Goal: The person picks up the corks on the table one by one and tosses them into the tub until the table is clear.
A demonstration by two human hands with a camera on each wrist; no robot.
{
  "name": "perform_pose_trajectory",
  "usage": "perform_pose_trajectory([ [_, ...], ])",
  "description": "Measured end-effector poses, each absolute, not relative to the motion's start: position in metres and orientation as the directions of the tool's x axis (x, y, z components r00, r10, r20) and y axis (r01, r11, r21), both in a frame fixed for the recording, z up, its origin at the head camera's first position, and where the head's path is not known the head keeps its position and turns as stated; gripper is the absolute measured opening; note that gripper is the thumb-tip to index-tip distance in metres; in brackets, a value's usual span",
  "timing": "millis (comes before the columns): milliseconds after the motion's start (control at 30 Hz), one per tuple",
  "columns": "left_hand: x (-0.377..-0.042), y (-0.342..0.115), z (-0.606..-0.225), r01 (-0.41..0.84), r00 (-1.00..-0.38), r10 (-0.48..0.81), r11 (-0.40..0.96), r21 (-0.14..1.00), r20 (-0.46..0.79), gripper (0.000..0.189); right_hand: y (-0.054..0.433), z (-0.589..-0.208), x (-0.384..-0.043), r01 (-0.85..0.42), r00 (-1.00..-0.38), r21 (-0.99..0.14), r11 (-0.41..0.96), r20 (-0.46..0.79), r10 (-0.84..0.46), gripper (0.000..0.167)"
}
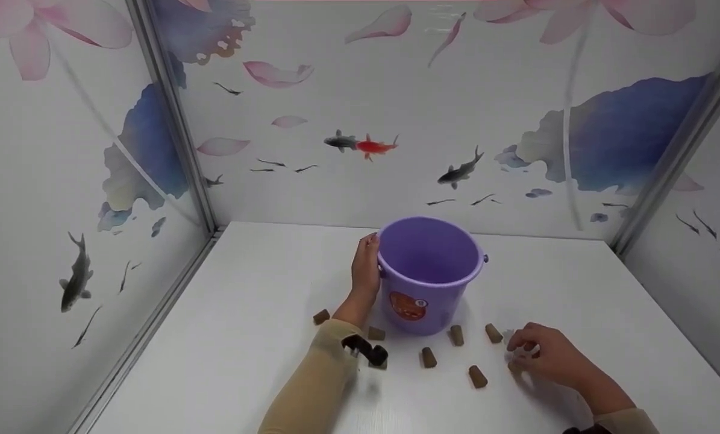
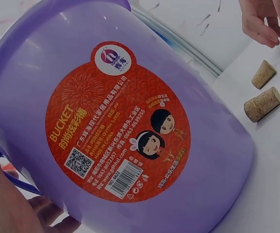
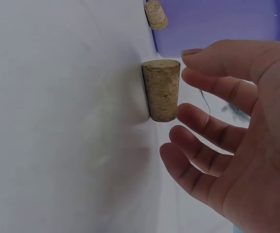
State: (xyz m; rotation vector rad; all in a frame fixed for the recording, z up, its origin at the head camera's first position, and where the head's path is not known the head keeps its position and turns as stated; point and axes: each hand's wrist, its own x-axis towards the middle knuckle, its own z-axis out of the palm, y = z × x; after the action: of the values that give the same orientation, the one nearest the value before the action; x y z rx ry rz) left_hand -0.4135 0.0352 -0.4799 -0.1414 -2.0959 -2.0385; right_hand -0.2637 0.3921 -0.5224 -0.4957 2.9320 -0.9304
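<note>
A purple bucket [image 1: 423,307] stands upright on the white table, a round red label [image 2: 118,121] on its side. My left hand [image 1: 366,274] holds the bucket's left side, fingertips up by the rim; in the left wrist view part of the bucket hides this hand. To the right of the bucket, my right hand [image 1: 546,355] hovers low with fingers loosely bent and parted. Right at its fingertips is a tapered brown cork [image 3: 162,90], with no clear grip on it. Several similar corks, among them one cork [image 1: 478,377] and another cork [image 1: 428,357], lie before the bucket.
One cork [image 1: 321,316] lies left of my left forearm, and another cork [image 1: 378,363] is partly hidden under the black wrist mount [image 1: 366,349]. White panels [image 1: 335,193] printed with fish and petals enclose the table [image 1: 245,289] at the back and sides.
</note>
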Motion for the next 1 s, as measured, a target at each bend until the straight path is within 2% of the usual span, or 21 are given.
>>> perform_pose_trajectory([
  [367, -0.4140, 0.0355, -0.4808, 0.245, -0.965, -0.092, 0.036, 0.969, 0.248, 0.053, 0.3900, -0.5257, -0.2645, -0.363, -0.923, -0.552, 0.751, 0.103, -0.371, 0.011],
  [1000, -0.4128, 0.0349, -0.4783, 0.223, -0.970, -0.092, 0.049, 0.973, 0.227, 0.054, 0.3882, -0.5287, -0.2666, -0.281, -0.934, -0.578, 0.766, -0.019, -0.356, 0.018],
])
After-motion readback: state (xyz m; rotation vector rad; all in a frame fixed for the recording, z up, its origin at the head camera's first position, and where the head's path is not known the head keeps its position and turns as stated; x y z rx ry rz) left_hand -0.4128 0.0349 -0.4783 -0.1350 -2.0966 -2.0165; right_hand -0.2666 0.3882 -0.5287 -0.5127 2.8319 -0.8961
